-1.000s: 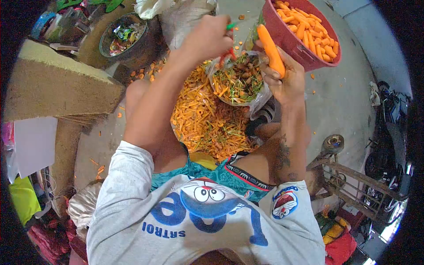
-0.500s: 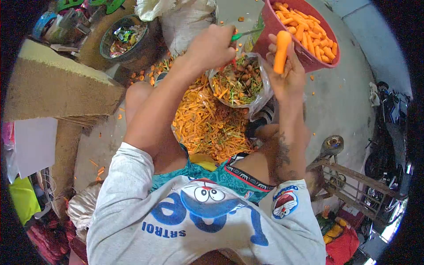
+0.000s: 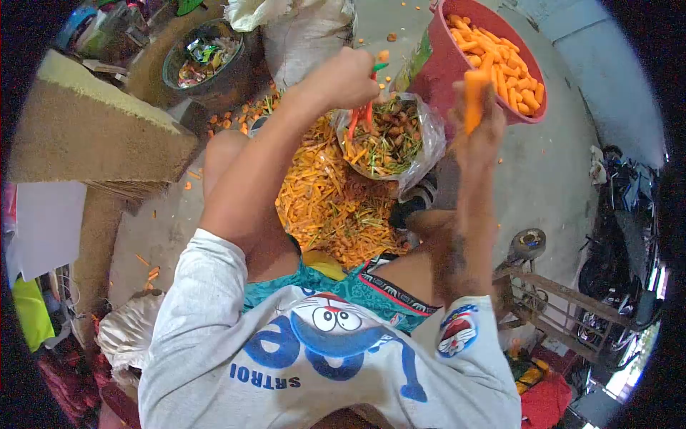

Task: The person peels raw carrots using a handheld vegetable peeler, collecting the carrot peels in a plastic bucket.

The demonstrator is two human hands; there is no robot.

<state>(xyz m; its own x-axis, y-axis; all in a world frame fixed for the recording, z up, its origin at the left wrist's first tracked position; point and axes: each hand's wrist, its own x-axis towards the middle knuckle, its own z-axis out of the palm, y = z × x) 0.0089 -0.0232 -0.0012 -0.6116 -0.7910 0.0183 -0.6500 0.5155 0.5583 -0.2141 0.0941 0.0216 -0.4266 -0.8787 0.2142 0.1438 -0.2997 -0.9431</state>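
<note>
My left hand (image 3: 346, 79) is closed around a green-handled tool (image 3: 380, 66), whose blade cannot be made out. A red tool (image 3: 363, 118) extends below the same fist, over an open plastic bag (image 3: 429, 146) of carrot tops and scraps. On the right, my right hand (image 3: 486, 132), blurred, grips a peeled orange carrot (image 3: 474, 104) upright. It is beside the rim of a red tub (image 3: 541, 107) holding many peeled carrots (image 3: 509, 71). Between my legs lies a large heap of orange peelings (image 3: 311, 193).
A dark bin (image 3: 171, 75) with wrappers stands at the upper left, near a white sack (image 3: 304, 50). Carrot bits (image 3: 225, 121) are scattered on the floor. A wooden frame (image 3: 572, 293) and a motorcycle (image 3: 614, 236) are at the right.
My right hand has moved slightly right and down with the carrot, closer to the tub. My left fist has tilted; the blade is no longer distinct and more of the red tool shows.
</note>
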